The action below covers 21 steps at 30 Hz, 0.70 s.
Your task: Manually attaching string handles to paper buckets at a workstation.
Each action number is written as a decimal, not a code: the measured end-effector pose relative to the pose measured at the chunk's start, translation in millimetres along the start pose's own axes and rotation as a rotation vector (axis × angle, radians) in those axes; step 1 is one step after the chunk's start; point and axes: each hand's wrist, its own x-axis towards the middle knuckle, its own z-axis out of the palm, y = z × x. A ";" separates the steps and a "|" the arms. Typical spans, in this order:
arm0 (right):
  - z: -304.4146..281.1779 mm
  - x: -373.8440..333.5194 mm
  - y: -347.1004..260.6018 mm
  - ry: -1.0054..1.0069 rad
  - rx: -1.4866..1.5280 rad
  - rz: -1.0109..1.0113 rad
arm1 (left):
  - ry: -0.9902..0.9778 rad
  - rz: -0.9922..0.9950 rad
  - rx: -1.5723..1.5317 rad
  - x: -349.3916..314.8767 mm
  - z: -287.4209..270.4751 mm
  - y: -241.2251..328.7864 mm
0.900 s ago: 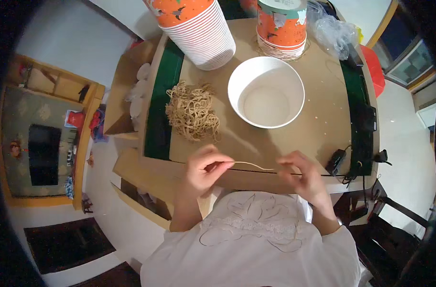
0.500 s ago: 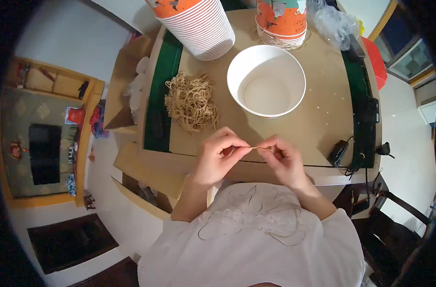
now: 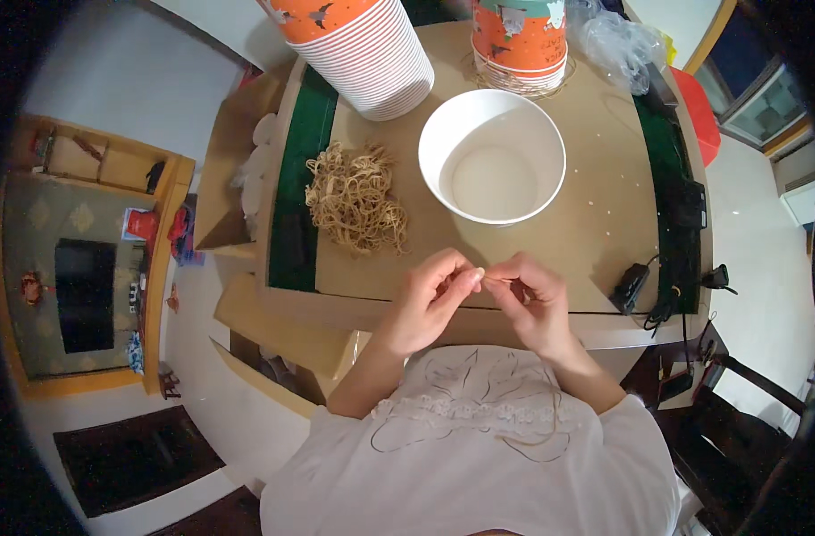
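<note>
A thin cord [image 3: 490, 279] is pinched by left hand [image 3: 436, 299] and right hand [image 3: 534, 297], aligned nine-to-three o'clock, with the twine tangle [image 3: 357, 202] placed at the left's eleven.

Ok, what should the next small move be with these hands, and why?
I'd probably ease the left hand and right hand slightly apart. Both pinch at a thin tan strand, so close together that most of it is hidden, and I can't tell whether it is knotted. A small gap should show that before anything else is tried.
</note>
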 end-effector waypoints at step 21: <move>-11.6 -4.8 1.2 0.186 0.048 0.156 | 0.155 0.202 0.127 22.4 4.0 31.2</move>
